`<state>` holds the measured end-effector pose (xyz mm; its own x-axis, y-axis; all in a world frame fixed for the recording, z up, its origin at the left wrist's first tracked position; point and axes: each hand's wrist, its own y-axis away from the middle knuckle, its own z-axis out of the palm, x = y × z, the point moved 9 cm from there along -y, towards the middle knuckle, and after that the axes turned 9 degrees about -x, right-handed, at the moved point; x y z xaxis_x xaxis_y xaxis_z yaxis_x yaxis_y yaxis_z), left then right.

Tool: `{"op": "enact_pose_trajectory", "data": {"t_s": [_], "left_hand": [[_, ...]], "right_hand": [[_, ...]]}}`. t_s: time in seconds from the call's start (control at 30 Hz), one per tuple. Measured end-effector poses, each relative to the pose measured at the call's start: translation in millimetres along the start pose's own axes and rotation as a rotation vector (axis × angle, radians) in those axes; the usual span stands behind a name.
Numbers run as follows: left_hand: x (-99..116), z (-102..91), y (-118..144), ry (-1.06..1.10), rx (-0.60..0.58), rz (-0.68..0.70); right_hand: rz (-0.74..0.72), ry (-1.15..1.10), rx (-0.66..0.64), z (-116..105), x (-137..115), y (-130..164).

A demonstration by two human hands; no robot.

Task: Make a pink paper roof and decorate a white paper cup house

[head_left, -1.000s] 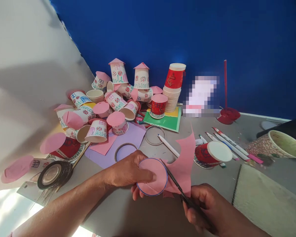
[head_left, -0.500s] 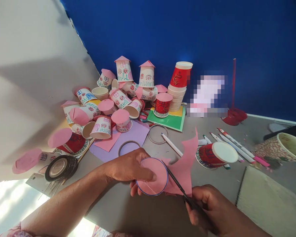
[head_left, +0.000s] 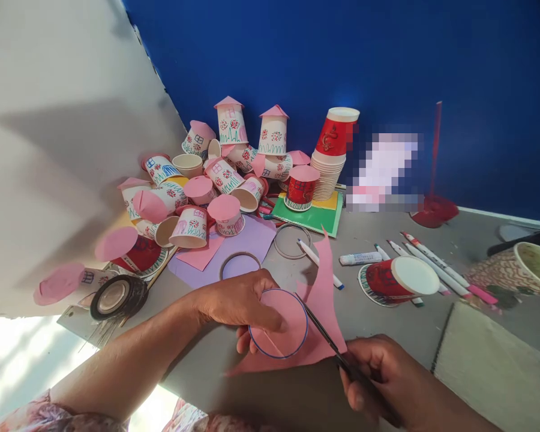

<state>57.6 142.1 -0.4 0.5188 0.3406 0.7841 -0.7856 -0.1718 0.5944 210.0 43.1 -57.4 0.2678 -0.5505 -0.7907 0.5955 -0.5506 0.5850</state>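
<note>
Fingers of the left hand (head_left: 236,306) pinched a pink paper sheet (head_left: 317,312) on the circle (head_left: 279,324) drawn on it in blue, thumb on top and fingertips showing beneath. Closed around the handles of the scissors (head_left: 330,348), the right hand (head_left: 382,381) kept the thin blades at the circle's right edge, pointing up and left; whether the blades were parted could not be told. Paper and hands were low over the grey counter (head_left: 378,324), at its near side. Just beyond the left hand lay a tape ring (head_left: 240,264) on lilac paper, and a black tape roll (head_left: 117,297) sat farther left. A red paper cup (head_left: 398,279) lay on its side to the right, near several markers (head_left: 436,267). At the back, against the blue wall, decorated cups with pink roofs (head_left: 216,180) were heaped beside a stack of cups (head_left: 330,159).
</note>
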Motion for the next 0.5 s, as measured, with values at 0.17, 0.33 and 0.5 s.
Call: {"op": "enact_pose_trajectory", "data": {"t_s": [0.17, 0.33, 0.5], "left_hand": [[1, -0.2, 1, 0.007, -0.02, 0.02], [10, -5.5, 2, 0.067, 0.002, 0.162], [7, -9.7, 0, 0.104, 0.032, 0.195]], "right_hand": [[0.0, -0.001, 0.023, -2, 5, -1], [-0.005, -0.068, 0.044, -3, -3, -2], [-0.02, -0.082, 0.058, -3, -6, -3]]}}
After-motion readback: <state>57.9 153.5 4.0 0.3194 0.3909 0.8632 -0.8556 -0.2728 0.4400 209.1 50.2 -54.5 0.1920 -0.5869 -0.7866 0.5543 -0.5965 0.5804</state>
